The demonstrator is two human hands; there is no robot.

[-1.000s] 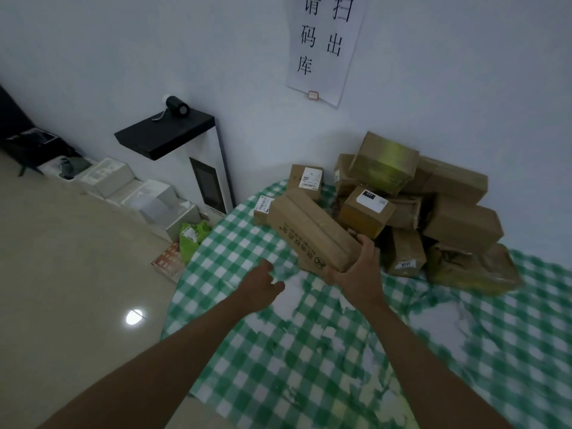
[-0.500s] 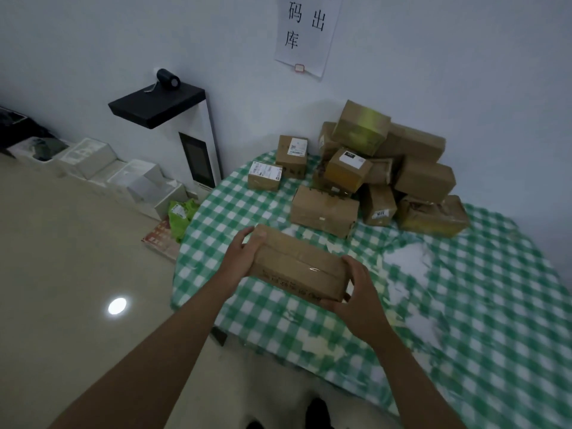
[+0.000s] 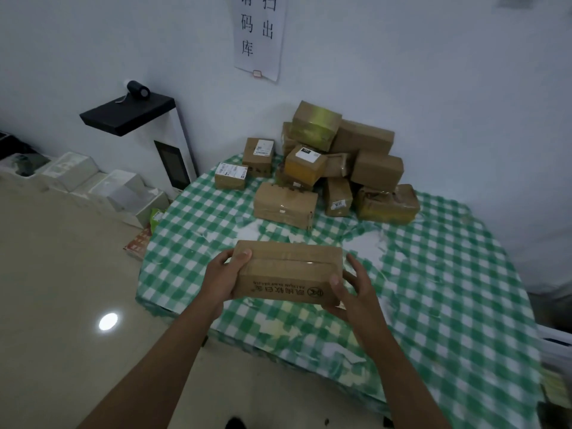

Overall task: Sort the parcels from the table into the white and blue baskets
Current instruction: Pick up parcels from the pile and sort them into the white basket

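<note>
Cardboard, one long brown parcel (image 3: 289, 272), sits at centre frame just above the worktop (image 3: 448, 274), its long axis running left to right. The left hand (image 3: 224, 278) grips its left end, the right hand (image 3: 356, 291) its right end, fingers curled round both. About eleven more parcels lie heaped (image 3: 337, 162) at upper centre. Neither basket is in view, so which way it must go is unclear.

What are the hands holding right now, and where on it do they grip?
A long brown cardboard parcel, gripped at its two short ends: left hand on its left end, right hand on its right end.
</note>
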